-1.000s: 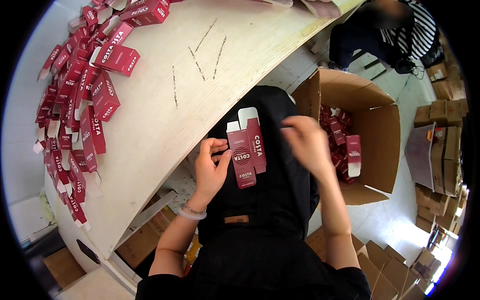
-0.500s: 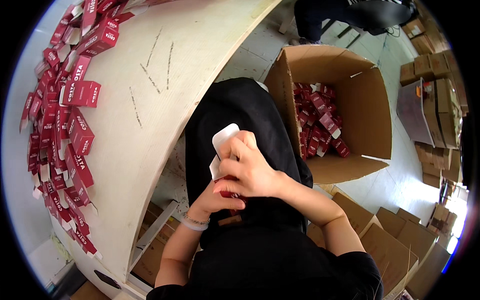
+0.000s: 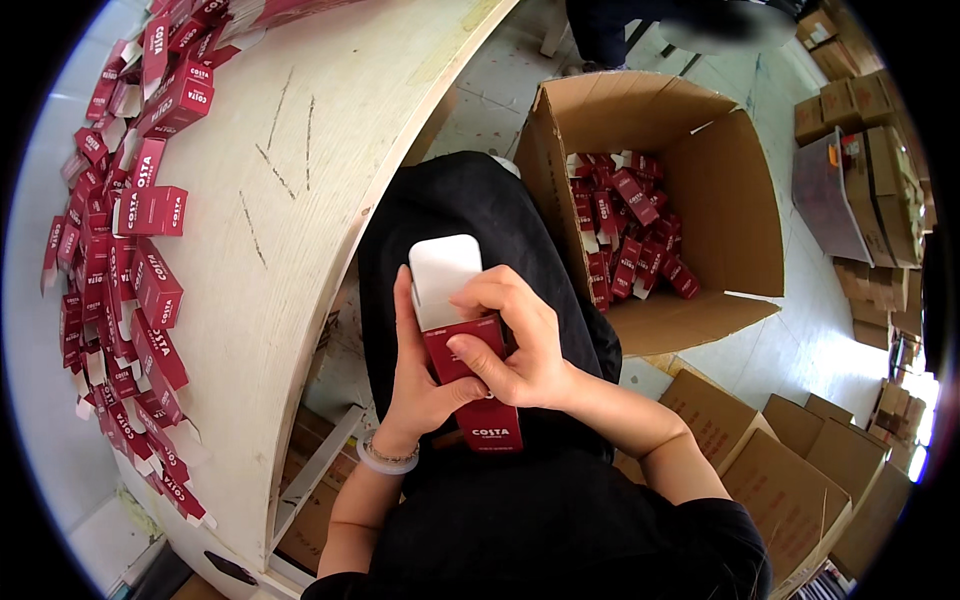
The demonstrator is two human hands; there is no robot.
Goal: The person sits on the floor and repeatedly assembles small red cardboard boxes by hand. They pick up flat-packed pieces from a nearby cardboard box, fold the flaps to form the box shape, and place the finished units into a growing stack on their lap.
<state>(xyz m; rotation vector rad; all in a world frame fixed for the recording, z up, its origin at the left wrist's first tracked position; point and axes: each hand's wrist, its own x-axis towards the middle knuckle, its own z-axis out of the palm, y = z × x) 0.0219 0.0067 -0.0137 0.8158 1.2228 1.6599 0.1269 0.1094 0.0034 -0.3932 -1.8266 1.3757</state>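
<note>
Over my lap I hold a small red carton (image 3: 490, 428) with pale lettering on its face. Its white end flap (image 3: 443, 268) stands out from the far end, unfolded. My left hand (image 3: 410, 378) is wrapped around the carton's left side, its thumb lying across the front. On the other side, my right hand (image 3: 528, 348) grips the carton near the flap's base, with the thumb on the red face and the index finger bent over the white part. Whether anything is inside the carton cannot be seen.
Many similar red cartons (image 3: 155, 285) lie heaped along the left side of the pale table (image 3: 300, 130). A big open cardboard box (image 3: 725, 205) at my right holds more of them. Brown cardboard boxes (image 3: 785, 495) stand at lower right. Another person's dark-clothed leg (image 3: 598, 35) shows at the top.
My right hand has shifted off the flap to the carton's right side, its fingers opening a little. More of the red face and the white flap now shows. The view has shifted slightly.
</note>
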